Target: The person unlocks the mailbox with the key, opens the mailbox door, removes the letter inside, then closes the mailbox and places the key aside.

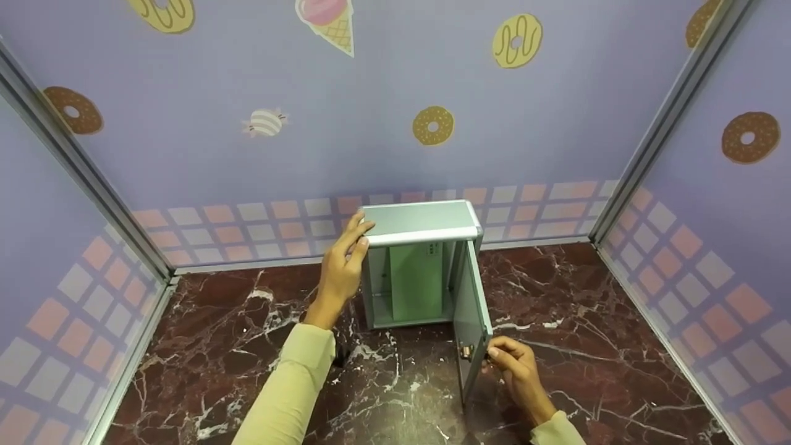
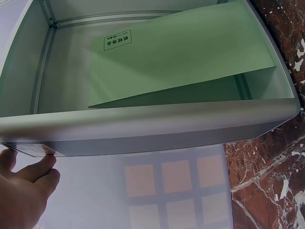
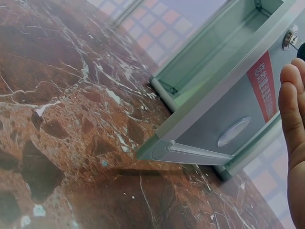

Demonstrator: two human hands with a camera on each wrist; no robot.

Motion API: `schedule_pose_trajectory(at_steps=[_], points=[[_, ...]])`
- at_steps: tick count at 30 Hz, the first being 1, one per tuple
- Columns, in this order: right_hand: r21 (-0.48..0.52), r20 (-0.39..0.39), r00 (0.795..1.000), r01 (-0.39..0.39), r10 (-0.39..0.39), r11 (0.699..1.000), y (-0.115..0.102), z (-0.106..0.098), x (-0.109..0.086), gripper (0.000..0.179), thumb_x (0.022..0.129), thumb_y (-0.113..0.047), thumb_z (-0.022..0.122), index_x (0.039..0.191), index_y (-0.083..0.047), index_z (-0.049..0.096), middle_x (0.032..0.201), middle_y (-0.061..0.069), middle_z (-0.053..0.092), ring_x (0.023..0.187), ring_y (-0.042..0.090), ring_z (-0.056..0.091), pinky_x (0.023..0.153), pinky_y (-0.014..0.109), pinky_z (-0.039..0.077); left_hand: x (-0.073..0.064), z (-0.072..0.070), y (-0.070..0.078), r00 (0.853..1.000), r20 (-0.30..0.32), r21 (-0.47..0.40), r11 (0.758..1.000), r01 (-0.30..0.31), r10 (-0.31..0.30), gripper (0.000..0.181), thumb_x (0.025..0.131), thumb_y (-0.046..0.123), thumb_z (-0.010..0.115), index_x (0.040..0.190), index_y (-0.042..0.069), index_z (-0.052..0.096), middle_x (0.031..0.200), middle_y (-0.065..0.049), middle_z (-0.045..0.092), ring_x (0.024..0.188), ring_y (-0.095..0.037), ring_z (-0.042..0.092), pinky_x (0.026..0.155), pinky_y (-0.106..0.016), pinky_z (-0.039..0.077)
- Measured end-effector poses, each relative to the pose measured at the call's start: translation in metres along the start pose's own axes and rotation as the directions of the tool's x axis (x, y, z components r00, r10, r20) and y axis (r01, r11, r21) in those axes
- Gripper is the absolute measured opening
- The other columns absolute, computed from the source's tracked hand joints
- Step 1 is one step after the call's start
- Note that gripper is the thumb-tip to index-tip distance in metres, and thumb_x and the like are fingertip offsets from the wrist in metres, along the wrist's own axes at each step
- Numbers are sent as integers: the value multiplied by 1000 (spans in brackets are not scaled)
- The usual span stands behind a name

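Fingers of the left hand (image 1: 341, 269) lie slightly apart against the upper left corner of the cabinet (image 1: 420, 222) in the head view, some tips tucked out of sight. The cabinet stands upright on the bench (image 1: 216, 371), near the back wall (image 1: 371, 93), its door (image 1: 468, 296) ajar. Thumb and fingers of the right hand (image 1: 516, 368) come together at the door's free edge, hiding what they pinch; a small brassy latch (image 1: 466, 351) shows on the inner face. The cabinet is smooth, silvery and boxy with rounded edges; the bench is glossy, dark red and white-veined.

From the left wrist, the left hand is cut off at the frame's edge, tips touching the side panel beside a pale sticker (image 2: 31, 150). A flat green sheet (image 2: 176, 52) leans inside, its boxed print upside down.

From the right wrist, the right hand is mostly cropped, its fingers clamped on a black-headed key (image 3: 301, 51), partly out of frame, at a round shiny lock (image 3: 289, 38). A red label (image 3: 262, 88) and an oval plate (image 3: 233, 131) mark the flat grey door.
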State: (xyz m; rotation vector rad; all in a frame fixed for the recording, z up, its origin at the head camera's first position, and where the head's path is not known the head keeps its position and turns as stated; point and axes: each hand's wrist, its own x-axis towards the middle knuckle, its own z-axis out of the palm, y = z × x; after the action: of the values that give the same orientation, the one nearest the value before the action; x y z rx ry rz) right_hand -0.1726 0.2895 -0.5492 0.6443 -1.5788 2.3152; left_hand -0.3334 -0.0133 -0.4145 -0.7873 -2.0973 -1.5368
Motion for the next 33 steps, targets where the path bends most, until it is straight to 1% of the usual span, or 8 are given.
schedule_pose_trajectory(at_steps=[3, 6, 10, 14, 19, 26, 29, 33], points=[[17, 7, 1000, 9, -9, 1000, -1, -3, 0, 25, 92, 14, 41, 93, 6, 65, 83, 9, 66, 69, 16, 63, 58, 27, 55, 0, 1, 0, 1000, -3, -1, 1000, -7, 7, 35, 102, 19, 49, 133, 10, 62, 151, -4, 41, 138, -18, 37, 100, -43, 44], [27, 20, 1000, 17, -17, 1000, -1, -5, 0, 28, 92, 15, 39, 94, 6, 65, 86, 10, 68, 69, 17, 62, 59, 27, 54, 0, 2, -1, 1000, -7, -1, 1000, -18, 18, 35, 102, 19, 48, 133, 9, 62, 151, -4, 42, 137, -19, 38, 100, -43, 44], [20, 13, 1000, 15, -15, 1000, -2, -7, -1, 29, 91, 15, 39, 93, 5, 65, 85, 9, 68, 68, 17, 62, 58, 29, 54, 0, 2, -1, 1000, -12, 0, 1000, -23, 23, 35, 102, 19, 48, 133, 9, 62, 151, -5, 42, 137, -19, 38, 100, -43, 45], [14, -2, 1000, -2, 2, 1000, -2, -9, -1, 29, 90, 14, 39, 91, 1, 65, 84, 7, 68, 68, 14, 63, 58, 27, 54, -1, 1, -1, 1000, -11, -2, 1000, -18, 18, 35, 103, 20, 48, 133, 9, 62, 151, -5, 42, 137, -18, 38, 100, -43, 44], [65, -3, 1000, -11, 11, 998, -2, -12, -3, 31, 91, 13, 37, 92, 1, 66, 85, 8, 69, 71, 15, 65, 60, 25, 54, -1, 1, -1, 1000, -9, 9, 1000, -15, 15, 36, 103, 20, 47, 133, 9, 62, 151, -5, 41, 137, -18, 38, 100, -42, 45], [157, 46, 998, 32, -39, 987, -1, -17, -3, 36, 93, 14, 30, 98, 5, 64, 92, 13, 68, 86, 24, 69, 71, 30, 56, -1, 2, -1, 1000, -14, 24, 1000, -20, 20, 36, 103, 21, 47, 133, 9, 62, 151, -5, 42, 136, -19, 39, 100, -41, 45], [187, 55, 997, 46, -58, 981, -1, -18, -2, 38, 92, 16, 28, 99, 5, 64, 91, 11, 67, 85, 22, 68, 72, 30, 56, 0, 2, -2, 1000, -14, 22, 1000, -19, 19, 36, 103, 22, 47, 133, 9, 62, 151, -4, 42, 136, -20, 40, 100, -41, 45], [188, 42, 998, 38, -47, 981, -1, -19, -2, 39, 92, 15, 29, 98, 2, 65, 88, 8, 66, 82, 18, 67, 72, 28, 56, 0, 2, -3, 1000, -18, 23, 1000, -16, 16, 36, 103, 23, 47, 133, 10, 62, 151, -4, 42, 136, -20, 39, 100, -41, 45]])
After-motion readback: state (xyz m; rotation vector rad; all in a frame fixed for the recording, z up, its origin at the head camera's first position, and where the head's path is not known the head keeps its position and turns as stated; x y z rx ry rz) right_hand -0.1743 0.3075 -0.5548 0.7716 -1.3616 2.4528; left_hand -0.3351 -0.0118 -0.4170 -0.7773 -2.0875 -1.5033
